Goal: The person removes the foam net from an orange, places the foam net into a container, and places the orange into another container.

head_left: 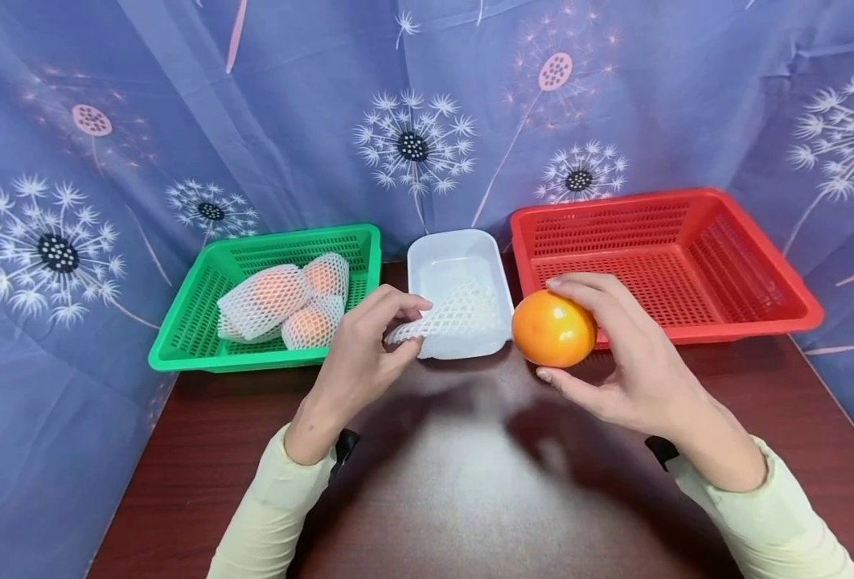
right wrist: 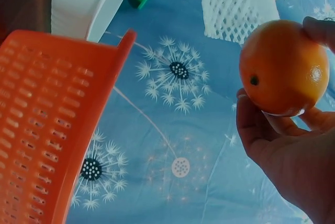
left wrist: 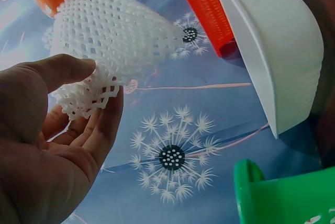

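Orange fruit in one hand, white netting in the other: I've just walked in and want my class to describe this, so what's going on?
A person's right hand holds a bare orange fruit near the front of the red basket. Their left hand pinches a white foam net over the white tub; the net is off that fruit. In the green basket lie netted fruits.

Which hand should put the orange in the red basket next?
Probably the right hand: it holds the orange near the red basket. The left hand, farther away, pinches the foam net.
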{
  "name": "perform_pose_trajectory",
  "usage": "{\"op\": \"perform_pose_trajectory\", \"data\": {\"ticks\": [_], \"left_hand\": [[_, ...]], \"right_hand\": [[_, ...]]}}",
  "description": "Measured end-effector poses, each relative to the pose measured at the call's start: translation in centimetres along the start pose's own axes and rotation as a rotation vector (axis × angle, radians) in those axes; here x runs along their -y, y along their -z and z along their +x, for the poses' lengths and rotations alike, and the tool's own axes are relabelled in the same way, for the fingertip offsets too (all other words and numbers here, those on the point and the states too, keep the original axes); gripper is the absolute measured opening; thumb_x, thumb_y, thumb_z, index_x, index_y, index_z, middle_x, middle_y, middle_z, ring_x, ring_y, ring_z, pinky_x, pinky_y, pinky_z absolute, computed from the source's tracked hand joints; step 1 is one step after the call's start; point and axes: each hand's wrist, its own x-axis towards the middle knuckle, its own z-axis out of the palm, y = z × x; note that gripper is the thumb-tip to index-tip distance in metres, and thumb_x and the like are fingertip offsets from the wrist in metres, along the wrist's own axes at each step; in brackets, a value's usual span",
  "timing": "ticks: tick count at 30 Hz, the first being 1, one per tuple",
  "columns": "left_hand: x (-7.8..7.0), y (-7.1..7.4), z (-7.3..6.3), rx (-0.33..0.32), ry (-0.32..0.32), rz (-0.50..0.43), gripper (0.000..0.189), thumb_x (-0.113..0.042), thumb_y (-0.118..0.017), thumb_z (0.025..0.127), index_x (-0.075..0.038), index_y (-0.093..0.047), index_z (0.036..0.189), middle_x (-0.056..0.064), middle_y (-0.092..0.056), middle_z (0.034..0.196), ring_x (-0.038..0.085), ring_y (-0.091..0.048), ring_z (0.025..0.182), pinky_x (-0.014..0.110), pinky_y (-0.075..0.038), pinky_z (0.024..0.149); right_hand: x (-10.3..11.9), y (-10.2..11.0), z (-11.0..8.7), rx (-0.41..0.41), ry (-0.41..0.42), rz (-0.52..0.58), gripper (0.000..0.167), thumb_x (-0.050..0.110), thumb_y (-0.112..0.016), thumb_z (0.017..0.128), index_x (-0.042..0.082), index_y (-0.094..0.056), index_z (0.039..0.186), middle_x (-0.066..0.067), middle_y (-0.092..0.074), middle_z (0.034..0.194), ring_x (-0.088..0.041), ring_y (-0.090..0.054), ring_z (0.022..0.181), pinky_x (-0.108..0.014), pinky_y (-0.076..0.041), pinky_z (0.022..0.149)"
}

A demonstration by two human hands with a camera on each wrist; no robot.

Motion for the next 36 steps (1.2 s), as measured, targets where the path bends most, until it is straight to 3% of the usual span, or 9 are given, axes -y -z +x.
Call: {"op": "perform_pose_trajectory", "data": {"ticks": [6,11,15,27,36], "left_hand": [[1.0,-0.9,0.3,0.004,0.005,0.022,0.034,0.008,-0.068,0.086,-0.008,-0.074,0.116,0.002,-0.062,0.099,0.011,-0.059,0.088,0.025,-0.051,0.069],[1.6,-1.8,0.6,0.006,0.005,0.046,0.033,0.008,-0.065,0.086,-0.010,-0.075,0.113,0.002,-0.062,0.101,0.012,-0.059,0.090,0.027,-0.052,0.072],[2.1,-2.5,0.8,0.003,0.004,0.086,0.032,0.007,-0.066,0.087,-0.011,-0.074,0.112,0.003,-0.062,0.105,0.013,-0.060,0.089,0.027,-0.052,0.070],[3.0,-4.4,1.3,0.037,-0.041,0.201,0.033,0.008,-0.075,0.085,-0.010,-0.070,0.111,0.006,-0.062,0.110,0.019,-0.065,0.091,0.032,-0.057,0.078],[3.8,-5.4,1.5,0.043,-0.057,0.271,0.031,0.012,-0.072,0.085,-0.008,-0.067,0.108,0.007,-0.060,0.107,0.020,-0.063,0.085,0.032,-0.055,0.074]], "right_hand": [[-1.0,0.5,-0.3,0.016,-0.045,-0.012,0.081,0.058,-0.074,0.090,-0.005,-0.058,0.139,-0.019,-0.060,0.141,-0.030,-0.058,0.128,-0.019,-0.039,0.114],[-2.1,0.9,-0.4,0.025,-0.061,-0.010,0.079,0.036,-0.084,0.079,-0.009,-0.054,0.137,-0.019,-0.059,0.139,-0.031,-0.058,0.126,-0.020,-0.038,0.114],[-2.7,1.3,-0.2,0.067,-0.055,-0.048,0.085,0.024,-0.085,0.072,-0.010,-0.050,0.140,-0.021,-0.057,0.140,-0.031,-0.057,0.124,-0.018,-0.037,0.113],[-4.5,2.8,0.2,0.201,-0.134,-0.161,0.090,0.018,-0.097,0.068,0.003,-0.056,0.147,-0.014,-0.055,0.134,-0.022,-0.056,0.117,-0.008,-0.034,0.100],[-5.8,3.4,1.0,0.328,-0.144,-0.207,0.084,0.021,-0.099,0.070,0.007,-0.058,0.143,-0.004,-0.057,0.133,-0.015,-0.054,0.115,-0.019,-0.041,0.094]]}}
